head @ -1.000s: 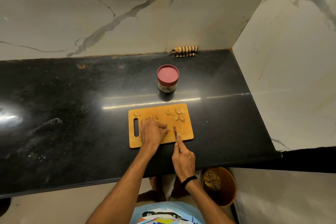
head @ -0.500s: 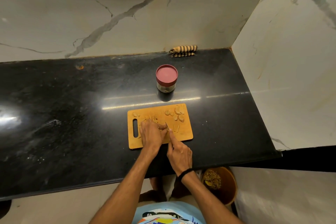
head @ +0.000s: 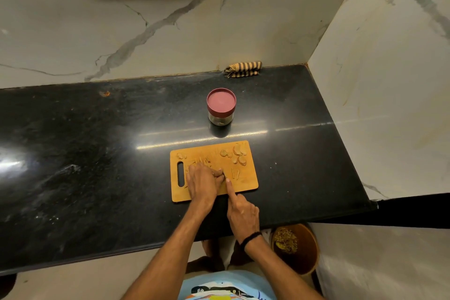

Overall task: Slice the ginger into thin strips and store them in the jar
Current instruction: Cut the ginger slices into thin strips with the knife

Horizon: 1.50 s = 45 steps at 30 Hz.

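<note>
Ginger slices (head: 239, 153) lie loose at the far right corner of the cutting board (head: 250, 182). A few thin ginger strips (head: 235, 173) sit just below them, and more cut bits (head: 201, 160) lie near the far left, beside the handle slot. The board lies flat on the black table (head: 97, 153), near its front edge.

Both hands are over the board. The left hand (head: 203, 182) is palm down with its fingers curled onto a ginger piece, so its grip is closed on that piece, which is mostly hidden under the fingertips. The right hand (head: 243, 214) has its grip closed around a knife (head: 225, 175), index finger stretched along the top of the blade. The blade tip sits right beside the left fingertips, and the handle is hidden in the palm. There is a black wristband (head: 250, 237) on the right wrist.

The jar (head: 221, 107) stands upright behind the board, apart from it, with its red lid on. A striped cloth (head: 243, 69) lies folded against the marble wall (head: 267, 19) at the back. A brown bin (head: 306, 251) with scraps in it stands on the floor below the table edge, to the right.
</note>
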Each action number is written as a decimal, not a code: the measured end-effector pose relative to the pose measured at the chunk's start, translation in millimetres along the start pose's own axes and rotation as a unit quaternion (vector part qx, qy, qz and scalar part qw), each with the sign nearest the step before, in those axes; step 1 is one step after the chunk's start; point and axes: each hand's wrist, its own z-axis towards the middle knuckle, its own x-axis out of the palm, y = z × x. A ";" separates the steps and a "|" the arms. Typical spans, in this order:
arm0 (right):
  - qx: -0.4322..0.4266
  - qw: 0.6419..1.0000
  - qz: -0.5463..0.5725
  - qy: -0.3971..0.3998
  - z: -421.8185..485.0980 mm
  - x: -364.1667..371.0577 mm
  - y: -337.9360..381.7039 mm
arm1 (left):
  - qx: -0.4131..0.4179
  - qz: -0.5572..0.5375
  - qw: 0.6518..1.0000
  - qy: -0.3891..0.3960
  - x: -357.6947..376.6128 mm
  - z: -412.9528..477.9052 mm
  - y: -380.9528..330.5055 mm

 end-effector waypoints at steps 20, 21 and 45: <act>0.006 0.998 0.065 0.002 -12.2 0.3 -14.3 | -0.004 -0.011 1.000 0.002 3.8 -1.7 5.2; 0.001 0.997 0.072 0.003 -11.0 0.8 -12.7 | -0.005 -0.014 1.000 0.003 5.0 -1.1 5.7; 0.007 0.998 0.051 0.040 -7.8 10.6 2.3 | -0.023 -0.016 0.999 -0.026 -2.6 -17.4 -5.0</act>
